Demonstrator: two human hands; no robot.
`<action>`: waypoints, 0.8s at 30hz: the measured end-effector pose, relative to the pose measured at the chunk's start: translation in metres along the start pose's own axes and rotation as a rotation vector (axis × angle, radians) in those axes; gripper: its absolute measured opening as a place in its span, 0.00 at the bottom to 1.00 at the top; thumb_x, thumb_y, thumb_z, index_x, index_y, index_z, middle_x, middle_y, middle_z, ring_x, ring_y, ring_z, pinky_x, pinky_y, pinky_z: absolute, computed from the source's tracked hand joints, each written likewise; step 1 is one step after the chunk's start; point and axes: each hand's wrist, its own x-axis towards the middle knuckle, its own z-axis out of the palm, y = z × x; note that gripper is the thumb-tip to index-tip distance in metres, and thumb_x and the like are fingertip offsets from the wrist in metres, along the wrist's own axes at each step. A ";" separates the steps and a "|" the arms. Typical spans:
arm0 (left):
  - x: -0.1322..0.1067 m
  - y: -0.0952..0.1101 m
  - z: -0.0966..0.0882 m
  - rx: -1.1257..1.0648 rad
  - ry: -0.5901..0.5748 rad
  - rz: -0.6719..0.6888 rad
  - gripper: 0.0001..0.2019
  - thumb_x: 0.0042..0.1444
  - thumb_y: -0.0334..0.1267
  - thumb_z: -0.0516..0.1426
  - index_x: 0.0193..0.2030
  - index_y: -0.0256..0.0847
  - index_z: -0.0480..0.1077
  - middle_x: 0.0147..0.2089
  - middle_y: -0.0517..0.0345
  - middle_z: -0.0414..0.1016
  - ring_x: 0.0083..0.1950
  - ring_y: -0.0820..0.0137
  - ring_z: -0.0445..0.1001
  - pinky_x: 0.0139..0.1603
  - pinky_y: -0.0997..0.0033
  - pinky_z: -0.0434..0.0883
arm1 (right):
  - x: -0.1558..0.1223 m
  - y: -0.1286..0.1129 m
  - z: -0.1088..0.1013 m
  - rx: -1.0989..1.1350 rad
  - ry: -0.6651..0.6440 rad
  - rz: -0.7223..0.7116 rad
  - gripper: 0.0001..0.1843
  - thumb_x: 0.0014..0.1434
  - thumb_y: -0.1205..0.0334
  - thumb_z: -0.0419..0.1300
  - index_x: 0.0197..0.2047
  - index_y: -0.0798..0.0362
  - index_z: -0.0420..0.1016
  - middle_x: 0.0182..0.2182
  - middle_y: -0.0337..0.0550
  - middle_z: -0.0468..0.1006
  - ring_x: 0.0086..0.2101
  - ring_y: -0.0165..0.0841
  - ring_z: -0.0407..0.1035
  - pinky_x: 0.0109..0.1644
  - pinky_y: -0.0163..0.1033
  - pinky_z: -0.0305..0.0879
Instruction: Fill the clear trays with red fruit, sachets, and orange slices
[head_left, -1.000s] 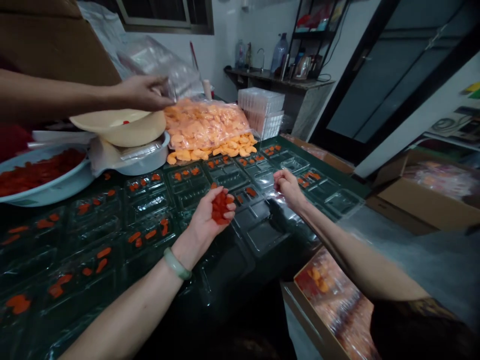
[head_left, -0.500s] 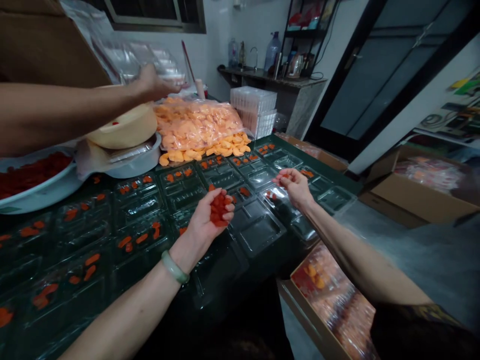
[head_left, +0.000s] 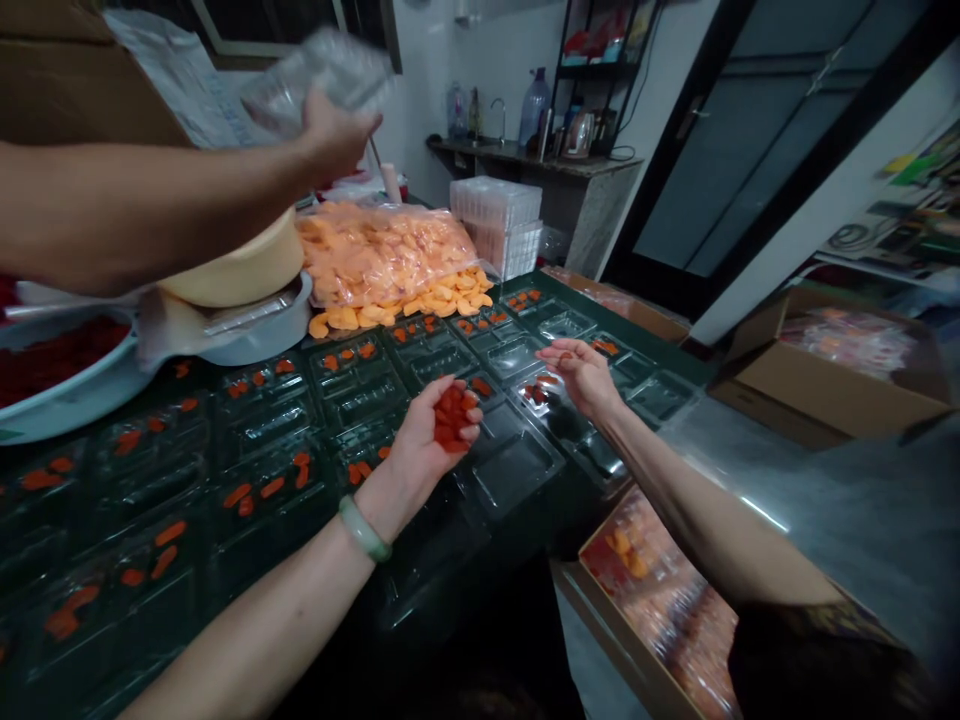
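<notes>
My left hand [head_left: 427,440], wearing a pale green bangle [head_left: 364,528], is cupped palm up around a heap of red dried fruit pieces [head_left: 454,418]. My right hand [head_left: 581,375] pinches a small red piece [head_left: 564,354] above a clear plastic compartment tray [head_left: 544,420]. A few red pieces lie in that tray beneath my fingers. Many similar trays cover the dark green table [head_left: 180,620], most compartments holding a few red or orange pieces. A co-worker's hand [head_left: 334,135] raises a blurred stack of clear trays [head_left: 319,80] at the upper left.
A white bowl of red pieces [head_left: 52,365] sits at the left, by a cream basin [head_left: 240,265] and a large bag of orange slices [head_left: 386,255]. White stacked crates [head_left: 495,225] stand behind. Open cardboard boxes [head_left: 829,385] lie at the right, another [head_left: 652,610] below the table edge.
The co-worker's hand has lifted the clear trays higher. Red pieces have appeared in the tray under my right hand, and its fingers have opened slightly. The view has drifted slightly.
</notes>
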 end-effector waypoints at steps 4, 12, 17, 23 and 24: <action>0.005 -0.002 0.003 0.006 -0.004 -0.021 0.08 0.55 0.37 0.53 0.29 0.35 0.66 0.24 0.55 0.68 0.20 0.74 0.65 0.14 0.80 0.55 | 0.007 -0.011 -0.013 -0.131 0.056 -0.091 0.13 0.46 0.65 0.57 0.37 0.52 0.62 0.30 0.39 0.75 0.30 0.30 0.72 0.35 0.36 0.65; 0.014 -0.013 0.021 0.078 -0.008 -0.026 0.07 0.56 0.36 0.52 0.29 0.36 0.65 0.24 0.55 0.69 0.18 0.74 0.66 0.13 0.80 0.54 | 0.017 -0.019 -0.023 -0.374 -0.077 -0.073 0.11 0.41 0.68 0.62 0.32 0.54 0.68 0.28 0.39 0.74 0.31 0.31 0.68 0.38 0.38 0.65; 0.016 -0.025 0.038 0.136 0.002 0.022 0.06 0.55 0.35 0.53 0.28 0.36 0.65 0.22 0.58 0.68 0.17 0.74 0.65 0.13 0.79 0.54 | -0.017 -0.027 -0.002 -0.025 0.112 0.088 0.06 0.52 0.58 0.59 0.34 0.49 0.67 0.31 0.40 0.73 0.36 0.34 0.68 0.39 0.39 0.66; 0.023 -0.045 0.051 0.370 0.020 0.659 0.05 0.50 0.36 0.59 0.28 0.38 0.67 0.23 0.64 0.67 0.20 0.77 0.66 0.22 0.78 0.64 | -0.088 -0.034 0.062 0.445 -0.128 0.574 0.17 0.63 0.52 0.44 0.31 0.51 0.66 0.23 0.42 0.72 0.28 0.35 0.70 0.35 0.44 0.68; 0.023 -0.047 0.051 0.442 0.006 0.765 0.05 0.49 0.35 0.60 0.28 0.39 0.68 0.23 0.64 0.67 0.22 0.77 0.67 0.26 0.79 0.65 | -0.091 -0.035 0.070 0.543 -0.122 0.613 0.17 0.63 0.52 0.44 0.31 0.51 0.66 0.22 0.41 0.72 0.28 0.35 0.70 0.35 0.43 0.68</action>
